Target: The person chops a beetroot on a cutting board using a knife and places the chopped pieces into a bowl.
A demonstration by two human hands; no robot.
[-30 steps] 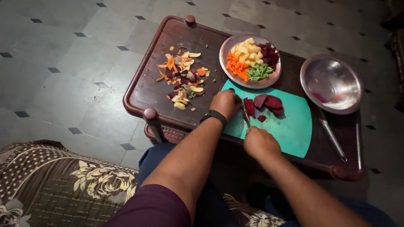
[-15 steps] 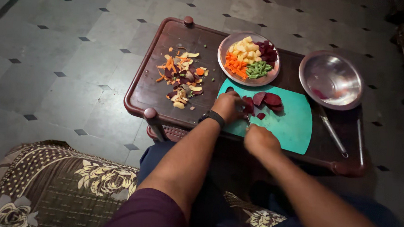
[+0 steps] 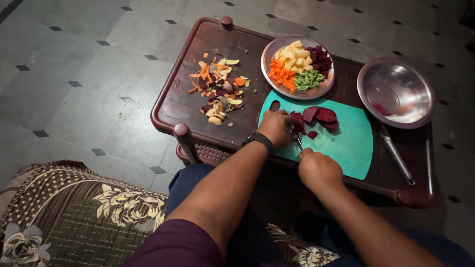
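Note:
My left hand [image 3: 277, 126] presses down on a dark red beetroot piece [image 3: 296, 120] at the left part of a teal cutting board [image 3: 347, 141]. A black watch sits on that wrist. My right hand [image 3: 316, 168] grips a knife [image 3: 299, 142] whose blade points up towards the held piece. More beetroot slices [image 3: 321, 115] lie on the board just right of my left hand, with a small bit [image 3: 312, 135] below them.
The board lies on a small dark brown table [image 3: 179, 105]. A steel plate [image 3: 269, 69] holds chopped potato, carrot, green beans and beetroot. A pile of peelings [image 3: 219, 88] lies left, an empty steel bowl [image 3: 396, 92] and two utensils [image 3: 395, 155] right. Patterned cushion below left.
My left hand has shifted slightly right over the beetroot piece and the knife has moved in close to it. The view has drifted a little.

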